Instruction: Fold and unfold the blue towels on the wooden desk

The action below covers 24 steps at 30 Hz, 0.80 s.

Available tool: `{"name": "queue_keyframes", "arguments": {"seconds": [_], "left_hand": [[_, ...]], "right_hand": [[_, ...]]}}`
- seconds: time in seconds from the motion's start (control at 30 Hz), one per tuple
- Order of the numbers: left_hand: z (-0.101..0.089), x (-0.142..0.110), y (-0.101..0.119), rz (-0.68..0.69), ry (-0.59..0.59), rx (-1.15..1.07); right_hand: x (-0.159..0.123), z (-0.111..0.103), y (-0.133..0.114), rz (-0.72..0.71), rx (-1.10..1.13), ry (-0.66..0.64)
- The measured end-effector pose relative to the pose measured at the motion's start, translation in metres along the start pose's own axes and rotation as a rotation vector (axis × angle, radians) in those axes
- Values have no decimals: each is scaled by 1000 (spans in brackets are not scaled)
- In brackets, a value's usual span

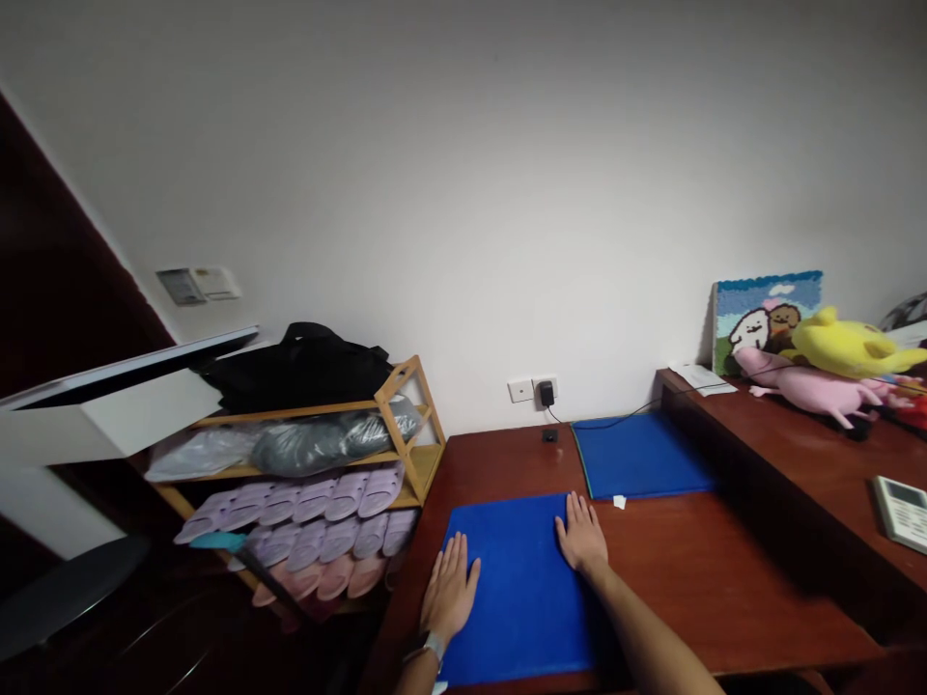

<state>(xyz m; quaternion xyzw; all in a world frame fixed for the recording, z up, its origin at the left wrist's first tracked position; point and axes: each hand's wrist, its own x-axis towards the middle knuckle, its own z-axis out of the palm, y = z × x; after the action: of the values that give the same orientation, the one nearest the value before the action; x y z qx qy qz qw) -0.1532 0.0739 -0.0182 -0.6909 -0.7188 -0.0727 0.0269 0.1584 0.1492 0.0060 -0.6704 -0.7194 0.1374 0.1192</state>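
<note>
A bright blue folded cloth (518,589) lies flat on the dark red wooden table (673,579) in front of me. My left hand (450,587) rests palm down on the cloth's left edge, fingers stretched out and together. My right hand (581,536) lies flat on the cloth's far right corner, fingers extended. Neither hand holds anything. A watch band shows on my left wrist. A second blue folded cloth (641,456) lies further back on the table, near the wall, with a small white tag at its front edge.
A wooden shoe rack (406,434) with several lilac and pink slippers and a black bag stands left of the table. A raised shelf (811,463) at right carries plush toys (832,372), a picture and a remote (904,512). A charger (547,393) is plugged into the wall.
</note>
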Motion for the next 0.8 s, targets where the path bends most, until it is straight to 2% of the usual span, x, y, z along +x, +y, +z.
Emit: {"name": "queue_keyframes", "arguments": {"seconds": [0.1,0.2,0.27,0.37,0.43,0.5,0.57,0.63,0.7,0.8], "left_hand": [[-4,2,2,5,-45,21],[-9,12,26,82,6,-8],[-11,24,60,177,32,-61],[-11,47,126,344,-27,-157],[-9,62,163,378,-72,-195],[-4,72,185,392,-90,-211],[0,77,190,396,-98,-212],[4,77,179,380,-106,-205],[4,77,156,344,-109,-190],[0,77,108,253,-105,-160]], "right_hand": [[2,4,1,6,15,9],[3,6,1,3,30,18],[3,6,1,2,23,15],[1,3,1,-6,1,3],[0,2,2,-24,-22,-14],[0,3,3,-44,-52,-34],[0,4,4,-49,-68,-44],[1,7,4,-40,-59,-32],[2,8,4,-21,-39,-10],[3,10,4,-6,-19,9]]}}
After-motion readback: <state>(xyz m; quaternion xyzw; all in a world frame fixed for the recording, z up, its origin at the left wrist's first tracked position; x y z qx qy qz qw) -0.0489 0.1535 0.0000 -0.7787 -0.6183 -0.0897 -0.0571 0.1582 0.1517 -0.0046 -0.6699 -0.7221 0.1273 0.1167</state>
